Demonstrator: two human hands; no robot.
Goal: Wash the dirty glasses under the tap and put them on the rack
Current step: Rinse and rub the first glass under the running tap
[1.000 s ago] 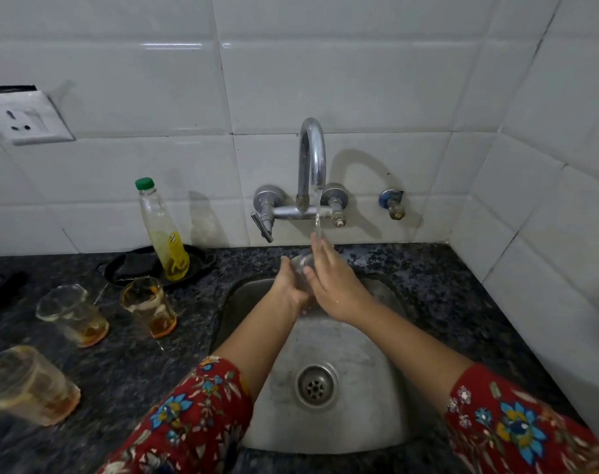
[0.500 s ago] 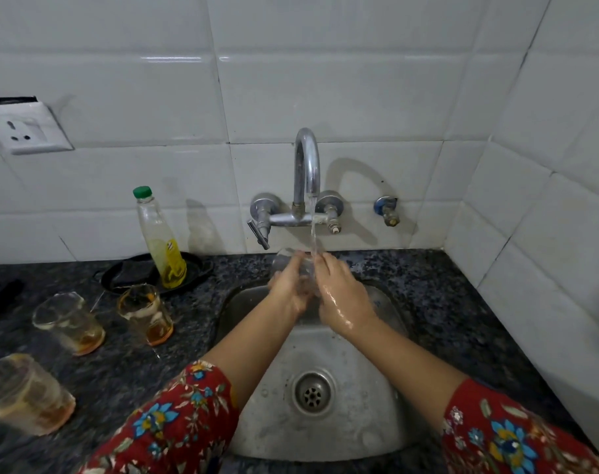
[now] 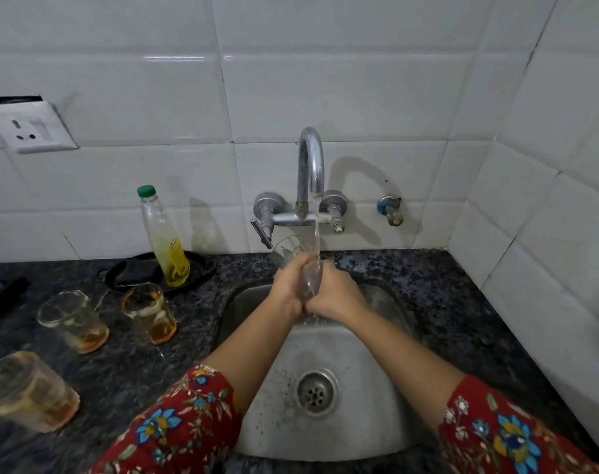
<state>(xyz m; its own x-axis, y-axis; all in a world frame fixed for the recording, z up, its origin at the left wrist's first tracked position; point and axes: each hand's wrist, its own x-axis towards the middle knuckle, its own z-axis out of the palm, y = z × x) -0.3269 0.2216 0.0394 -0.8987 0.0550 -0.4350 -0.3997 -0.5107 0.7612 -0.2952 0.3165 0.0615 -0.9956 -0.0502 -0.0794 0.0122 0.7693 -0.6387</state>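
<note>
A clear glass is held between both hands over the steel sink, tilted with its mouth up and to the left. My left hand and my right hand wrap around its lower part from either side. Water runs from the chrome tap onto the glass and my fingers. Three dirty glasses with brownish dregs stand on the dark counter to the left: one nearest the sink, one further left, one at the front left.
A bottle with a green cap and yellow liquid stands on a black tray behind the glasses. A wall socket sits at upper left. A small valve is right of the tap. No rack is in view.
Both hands have closed in around the glass and its mouth now tips up to the left. The water stream now lands on the glass between my hands.
</note>
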